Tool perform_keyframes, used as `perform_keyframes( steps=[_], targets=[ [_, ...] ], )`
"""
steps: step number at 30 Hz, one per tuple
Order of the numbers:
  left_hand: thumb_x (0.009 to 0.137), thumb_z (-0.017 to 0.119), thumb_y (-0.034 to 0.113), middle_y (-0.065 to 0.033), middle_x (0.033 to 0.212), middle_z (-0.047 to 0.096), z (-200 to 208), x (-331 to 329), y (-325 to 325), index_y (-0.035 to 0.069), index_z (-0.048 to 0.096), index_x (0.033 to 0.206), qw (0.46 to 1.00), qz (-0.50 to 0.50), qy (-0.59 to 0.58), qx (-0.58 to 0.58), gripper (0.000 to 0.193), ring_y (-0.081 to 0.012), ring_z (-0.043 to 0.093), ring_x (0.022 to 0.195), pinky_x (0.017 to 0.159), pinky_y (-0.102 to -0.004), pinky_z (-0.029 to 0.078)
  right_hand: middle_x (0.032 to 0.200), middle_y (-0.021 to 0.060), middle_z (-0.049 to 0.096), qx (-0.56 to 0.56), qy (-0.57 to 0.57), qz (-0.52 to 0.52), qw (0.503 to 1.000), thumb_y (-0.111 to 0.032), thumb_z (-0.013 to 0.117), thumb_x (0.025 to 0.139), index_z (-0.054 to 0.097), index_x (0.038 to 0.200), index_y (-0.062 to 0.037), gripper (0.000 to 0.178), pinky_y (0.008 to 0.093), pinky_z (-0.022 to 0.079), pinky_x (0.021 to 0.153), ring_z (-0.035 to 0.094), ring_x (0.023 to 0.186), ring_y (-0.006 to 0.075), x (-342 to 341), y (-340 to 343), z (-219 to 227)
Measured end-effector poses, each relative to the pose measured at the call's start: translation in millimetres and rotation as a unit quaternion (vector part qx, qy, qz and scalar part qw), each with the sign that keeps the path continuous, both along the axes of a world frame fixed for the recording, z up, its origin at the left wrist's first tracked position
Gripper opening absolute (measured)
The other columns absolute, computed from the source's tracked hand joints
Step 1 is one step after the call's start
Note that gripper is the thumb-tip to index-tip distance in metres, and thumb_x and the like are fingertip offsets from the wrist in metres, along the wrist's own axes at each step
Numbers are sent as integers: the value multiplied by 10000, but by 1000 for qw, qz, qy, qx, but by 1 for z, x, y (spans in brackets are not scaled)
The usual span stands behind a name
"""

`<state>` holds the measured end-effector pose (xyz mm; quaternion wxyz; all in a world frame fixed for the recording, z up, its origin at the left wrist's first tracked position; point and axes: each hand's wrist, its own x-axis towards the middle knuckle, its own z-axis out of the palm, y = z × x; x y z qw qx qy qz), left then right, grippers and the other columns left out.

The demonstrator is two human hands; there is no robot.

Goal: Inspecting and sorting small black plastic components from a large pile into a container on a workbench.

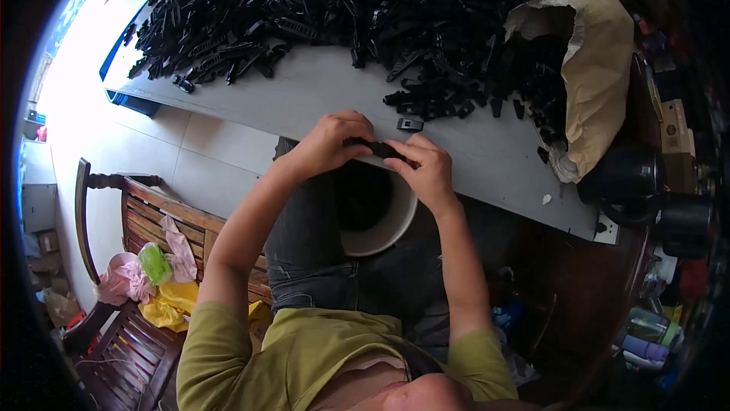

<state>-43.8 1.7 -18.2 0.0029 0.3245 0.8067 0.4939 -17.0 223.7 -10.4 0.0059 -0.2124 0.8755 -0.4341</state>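
Observation:
Between my two hands is a small black plastic part (384, 150), gripped from both sides just off the front edge of the grey table (304, 80). My left hand (332, 141) has its fingers curled round one end. The thumb and fingers of my right hand (423, 168) pinch the other end. Just beyond my fingers, a dark part with a grey face (410, 124) lies on the table. Below my hands stands a pale bucket (380, 244) with dark contents that I cannot make out.
A large heap of black plastic parts (304, 8) covers the far table. At the right, a torn brown paper bag (604, 69) spills more of them, beside black cups (622, 175). A wooden bench (175, 213) with cloths stands to the left.

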Motion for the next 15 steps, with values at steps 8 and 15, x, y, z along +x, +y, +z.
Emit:
perform_keyframes(
  steps=[8,15],
  targets=[
    [710,744,18,-115,945,646,3,1,0,11,661,907,1000,2,-3,-7,214,-304,614,918,789,-385,504,710,69,542,33,2,-20,999,-78,766,740,706,1039,-44,307,301,422,552,522,576,175,4,19,7],
    [706,737,5,-118,936,639,1,-1,4,13,653,906,1000,4,21,-8,217,-309,606,925,819,-390,494,775,79,581,15,77,-22,997,-114,772,743,716,1031,-65,298,317,435,567,555,607,214,0,-4,-2]
  ],
)
